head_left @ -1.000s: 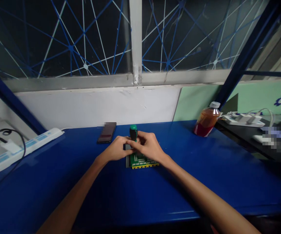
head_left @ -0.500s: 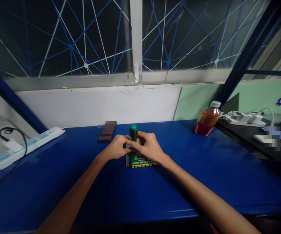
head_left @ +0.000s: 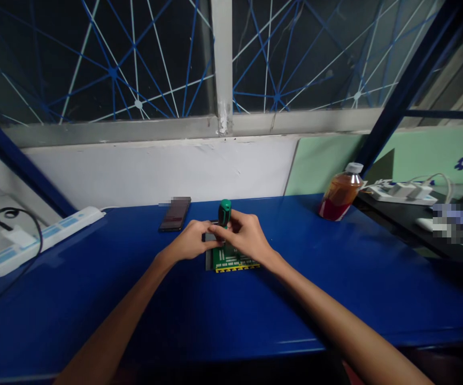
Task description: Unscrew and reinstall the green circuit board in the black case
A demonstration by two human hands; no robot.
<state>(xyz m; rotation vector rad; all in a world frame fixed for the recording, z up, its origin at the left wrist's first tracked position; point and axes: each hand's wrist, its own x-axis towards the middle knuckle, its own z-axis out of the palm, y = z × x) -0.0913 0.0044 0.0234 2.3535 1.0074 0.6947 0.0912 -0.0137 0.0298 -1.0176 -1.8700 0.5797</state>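
A screwdriver (head_left: 225, 210) with a green and black handle stands over a green circuit board (head_left: 235, 262), its handle leaning slightly right. My right hand (head_left: 248, 235) has its fingers closed around the lower handle; they hide the shaft and tip. From the other side, my left hand (head_left: 189, 240) reaches over the board's left part, thumb and fingers curled in beside the screwdriver. What its fingertips pinch is hidden. The board lies flat on the blue table (head_left: 199, 315), with a yellow strip along its near edge and a grey edge at its left.
Behind my left hand lies a dark phone (head_left: 175, 214). A white power strip (head_left: 43, 243) with a black cable sits at the far left. To the right stands a bottle (head_left: 340, 193) of reddish drink. Another power strip (head_left: 403, 193) rests on the dark surface beyond.
The screwdriver handle has shifted a little to the right and now leans that way. My right-hand fingers have moved slightly with it. The whole view has shifted a little.
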